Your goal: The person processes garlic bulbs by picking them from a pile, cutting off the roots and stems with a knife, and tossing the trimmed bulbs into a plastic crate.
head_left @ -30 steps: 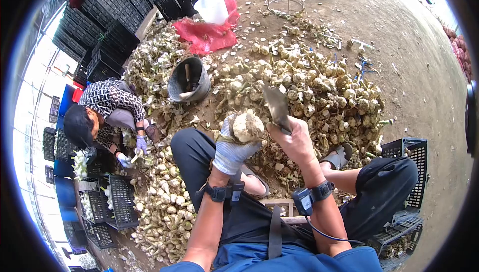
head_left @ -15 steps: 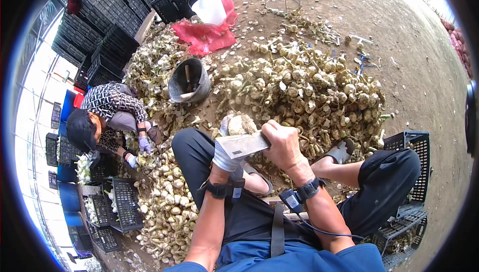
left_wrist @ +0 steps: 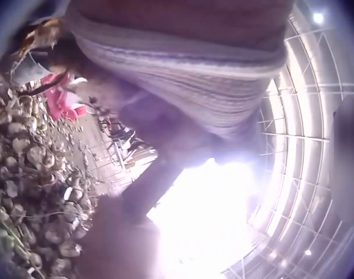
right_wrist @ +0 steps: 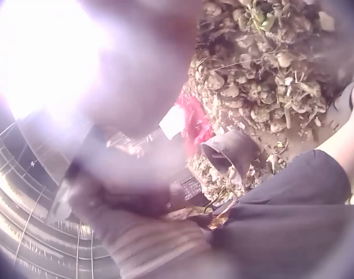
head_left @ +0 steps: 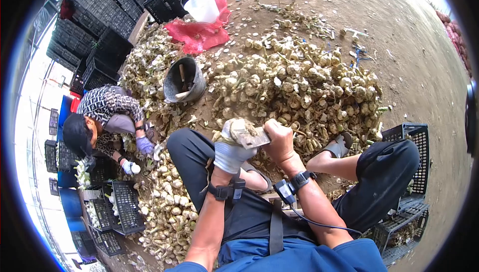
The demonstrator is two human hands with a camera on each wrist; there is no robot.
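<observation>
My left hand (head_left: 229, 153), in a striped knit glove, holds a garlic bulb (head_left: 238, 124) above my lap. My bare right hand (head_left: 279, 142) grips a broad-bladed knife (head_left: 248, 138) by its handle. The blade lies across the near side of the bulb and overlaps the gloved fingers in the head view. Up close in the left wrist view, the glove cuff (left_wrist: 182, 64) fills the top and a blurred right hand (left_wrist: 116, 238) appears below. Glare and blur hide the bulb's detail in the right wrist view, where the gloved hand (right_wrist: 145, 224) shows at the bottom.
A heap of untrimmed garlic (head_left: 309, 82) spreads ahead, and more bulbs (head_left: 169, 212) lie left of my knee. Beyond them stand a dark bucket (head_left: 197, 90) and a white tub (head_left: 202, 7). Another person (head_left: 105, 110) crouches at left near black crates (head_left: 127, 207). A crate (head_left: 416, 135) stands at right.
My right hand brought the knife from beside the bulb leftward and down over its near side. The blade has since turned and shifted slightly right. The crouching person's hands have moved too.
</observation>
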